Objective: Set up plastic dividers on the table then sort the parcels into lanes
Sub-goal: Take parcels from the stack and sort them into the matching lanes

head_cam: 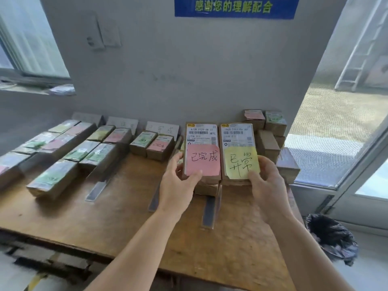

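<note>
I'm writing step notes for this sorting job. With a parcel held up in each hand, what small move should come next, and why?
Probably lower the left hand and set its pink-note parcel into the lane by the upright card, whose writing seems to match the note's. Parcels already lie in that lane behind bare table. The right hand can keep its yellow-note parcel meanwhile.

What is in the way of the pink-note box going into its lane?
Nothing visible blocks it. The left hand holds the brown cardboard parcel with the pink note above bare wooden table, between two clear plastic dividers.
</note>
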A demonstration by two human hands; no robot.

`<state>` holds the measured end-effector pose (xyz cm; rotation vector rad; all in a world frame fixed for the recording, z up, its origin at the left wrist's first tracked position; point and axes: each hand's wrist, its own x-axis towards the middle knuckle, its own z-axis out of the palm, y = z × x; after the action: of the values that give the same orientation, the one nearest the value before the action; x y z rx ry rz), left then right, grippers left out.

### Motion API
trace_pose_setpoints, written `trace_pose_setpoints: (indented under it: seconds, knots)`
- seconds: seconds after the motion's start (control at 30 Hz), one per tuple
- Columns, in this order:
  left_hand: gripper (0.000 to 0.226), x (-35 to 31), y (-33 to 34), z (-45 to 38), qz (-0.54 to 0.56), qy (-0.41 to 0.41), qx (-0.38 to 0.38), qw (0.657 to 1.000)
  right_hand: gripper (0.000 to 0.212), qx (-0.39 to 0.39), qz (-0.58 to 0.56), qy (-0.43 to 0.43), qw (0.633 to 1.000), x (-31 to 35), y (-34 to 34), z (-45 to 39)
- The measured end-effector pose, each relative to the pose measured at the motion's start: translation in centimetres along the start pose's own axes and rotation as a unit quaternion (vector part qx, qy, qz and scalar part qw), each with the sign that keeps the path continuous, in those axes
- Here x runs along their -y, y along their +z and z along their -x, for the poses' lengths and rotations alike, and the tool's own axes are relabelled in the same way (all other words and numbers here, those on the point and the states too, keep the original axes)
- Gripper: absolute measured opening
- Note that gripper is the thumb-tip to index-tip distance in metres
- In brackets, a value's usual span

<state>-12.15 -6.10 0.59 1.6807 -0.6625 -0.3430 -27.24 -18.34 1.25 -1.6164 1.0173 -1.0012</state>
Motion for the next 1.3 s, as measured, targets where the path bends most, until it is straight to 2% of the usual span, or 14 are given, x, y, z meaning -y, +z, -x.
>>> trace_pose_setpoints:
  seconds: [0.23,0.43,0.6,0.87,1.1,1.3]
  knots:
    - [0.056,2.1,-8.9,-3.0,0.037,-0.022,0.012,0.999,0.040,0.004,0.001,0.013,1.000,2.3,8.1,3.1]
    - [0.056,4.5,-13.2,-4.3,0.060,-0.058,0.036,0.996,0.043,-0.051,-0.035,0.056,0.997,1.9,12.9,6.1]
    - [0.064,7.0,-15.5,-4.7,0.076,-0.116,0.035,0.990,0.044,-0.079,0.033,0.128,0.988,-1.1,15.2,8.3]
    - [0.059,9.4,-16.9,-5.2,0.057,-0.142,0.014,0.988,0.043,-0.035,0.152,0.200,0.967,-5.3,18.3,8.7]
    - [0.057,11.4,-17.4,-5.5,0.035,-0.152,0.018,0.988,0.045,0.011,0.170,0.236,0.957,-7.3,20.4,7.6]
    - [0.056,12.5,-16.5,-6.3,0.031,-0.171,0.019,0.984,0.046,0.056,0.207,0.233,0.949,-8.6,20.6,7.1]
